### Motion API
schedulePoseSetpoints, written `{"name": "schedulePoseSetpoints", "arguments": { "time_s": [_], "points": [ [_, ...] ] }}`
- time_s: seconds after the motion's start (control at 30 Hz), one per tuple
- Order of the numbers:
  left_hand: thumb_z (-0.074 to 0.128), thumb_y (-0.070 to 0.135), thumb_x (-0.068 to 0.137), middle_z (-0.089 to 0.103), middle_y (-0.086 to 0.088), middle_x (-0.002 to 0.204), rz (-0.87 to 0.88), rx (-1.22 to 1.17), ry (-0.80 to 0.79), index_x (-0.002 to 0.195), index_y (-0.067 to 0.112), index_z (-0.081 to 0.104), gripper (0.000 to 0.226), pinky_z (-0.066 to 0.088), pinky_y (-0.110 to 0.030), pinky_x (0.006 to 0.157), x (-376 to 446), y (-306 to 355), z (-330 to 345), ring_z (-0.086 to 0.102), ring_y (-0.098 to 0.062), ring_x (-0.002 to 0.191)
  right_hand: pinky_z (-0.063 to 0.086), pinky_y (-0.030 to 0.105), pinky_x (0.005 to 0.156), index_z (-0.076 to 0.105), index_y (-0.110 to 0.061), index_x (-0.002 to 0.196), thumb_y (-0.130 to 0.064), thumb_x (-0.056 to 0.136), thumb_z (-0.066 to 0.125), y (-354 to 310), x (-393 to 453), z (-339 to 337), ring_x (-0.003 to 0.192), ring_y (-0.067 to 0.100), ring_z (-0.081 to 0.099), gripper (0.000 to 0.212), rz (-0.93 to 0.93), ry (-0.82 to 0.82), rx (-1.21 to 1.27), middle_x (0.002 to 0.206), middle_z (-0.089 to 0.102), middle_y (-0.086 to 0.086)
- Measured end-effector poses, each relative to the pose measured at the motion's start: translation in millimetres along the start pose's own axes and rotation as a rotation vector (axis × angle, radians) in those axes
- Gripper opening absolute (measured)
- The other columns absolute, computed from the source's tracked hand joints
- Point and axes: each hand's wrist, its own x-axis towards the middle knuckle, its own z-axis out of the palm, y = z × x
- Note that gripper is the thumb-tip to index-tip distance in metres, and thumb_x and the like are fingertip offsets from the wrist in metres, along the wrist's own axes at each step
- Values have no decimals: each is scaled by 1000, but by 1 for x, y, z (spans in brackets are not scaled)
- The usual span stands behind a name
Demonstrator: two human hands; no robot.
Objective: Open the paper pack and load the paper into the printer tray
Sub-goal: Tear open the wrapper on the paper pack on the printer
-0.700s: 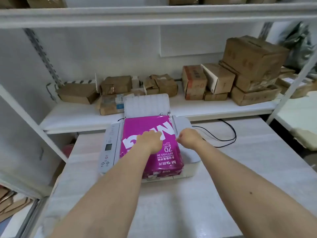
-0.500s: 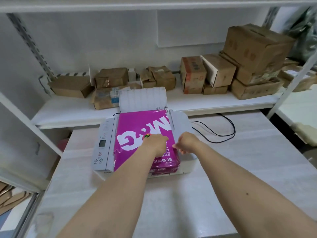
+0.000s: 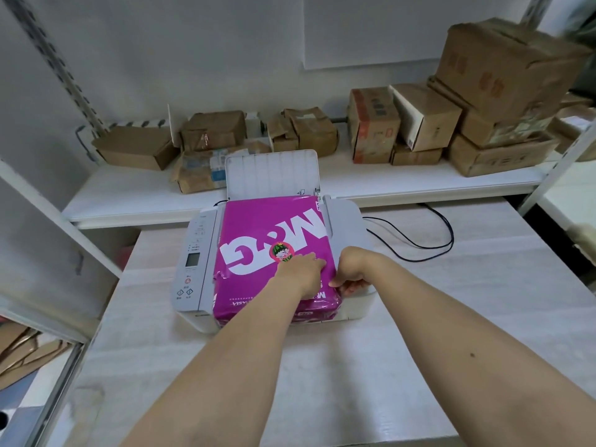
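A magenta paper pack (image 3: 258,230) with large white letters lies flat on top of a white printer (image 3: 193,253). The printer's rear paper tray (image 3: 272,172) stands raised behind the pack. My left hand (image 3: 301,274) rests palm down on the pack's top near its right side, fingers flat. My right hand (image 3: 353,272) curls over the pack's right front edge, fingertips pinching the wrapper there. The pack's wrapper looks closed, with a wrinkle at its left edge.
The printer sits on a pale wooden table (image 3: 451,301). A black cable (image 3: 429,240) loops off its right side. Several cardboard boxes (image 3: 503,91) line a white shelf (image 3: 129,195) behind. White shelf posts rise at left and right.
Both hands have slid toward me along the pack, from its middle to its near right part. My right hand now grips the pack's right edge. The round sticker is uncovered.
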Motion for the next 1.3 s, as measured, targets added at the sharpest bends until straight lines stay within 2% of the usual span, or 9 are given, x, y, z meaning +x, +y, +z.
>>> {"name": "schedulePoseSetpoints", "arguments": {
  "time_s": [0.3,0.43,0.53,0.6,0.7,0.83,0.97,1.2,1.3],
  "points": [
    [42,9,92,50,-10,123,7,-66,-8,135,17,45,43,48,-50,90,0,0,4,49,-31,116,37,12,35,53,-8,59,1,91,45,7,-4,10,29,5,49,34,-41,33,98,30,51,-4],
    [43,8,92,49,-11,124,13,-76,-15,136,16,43,45,47,-51,95,2,0,6,48,-32,116,41,20,51,58,-6,73,-5,94,46,16,-5,10,55,13,59,25,-20,-24,194,62,61,5],
    [45,10,91,49,-11,126,8,-86,-27,135,16,43,44,45,-52,97,3,0,5,48,-33,119,39,21,52,60,-9,71,-26,94,54,17,-7,9,52,11,61,30,-24,6,234,62,63,3],
    [47,10,90,50,-10,122,1,-94,-32,133,15,46,43,45,-52,96,3,1,4,49,-32,116,40,16,45,59,-11,61,-35,90,61,12,-8,10,40,7,58,37,-87,52,163,47,61,-3],
    [46,7,90,49,-10,127,-13,-101,-34,136,18,45,47,45,-52,98,2,1,4,48,-32,121,44,16,46,54,-12,57,-17,90,63,4,-6,12,37,5,55,35,-138,87,-8,33,54,-7],
    [45,6,90,47,-11,130,-10,-99,-32,137,18,43,49,45,-52,99,2,1,5,47,-33,123,46,17,51,53,-11,59,-6,93,56,5,-3,14,38,4,55,34,-150,69,-21,57,56,3],
    [45,6,91,46,-13,134,-5,-94,-37,139,17,40,50,44,-52,100,2,1,5,46,-33,123,46,18,56,51,-11,61,-4,95,48,13,-3,17,48,10,55,35,-177,72,30,61,53,5],
    [50,10,91,42,-14,143,-15,-93,-44,142,17,39,53,40,-51,107,4,1,5,41,-34,132,46,21,55,55,-16,57,-38,86,65,14,-4,16,50,10,56,37,-178,153,-12,56,59,-2],
    [47,4,90,42,-14,143,-21,-89,-40,141,18,40,53,41,-50,106,3,1,6,41,-34,132,52,25,66,56,-18,57,-32,87,66,6,-6,15,52,8,58,34,-154,107,-180,69,70,1]
  ]
}}
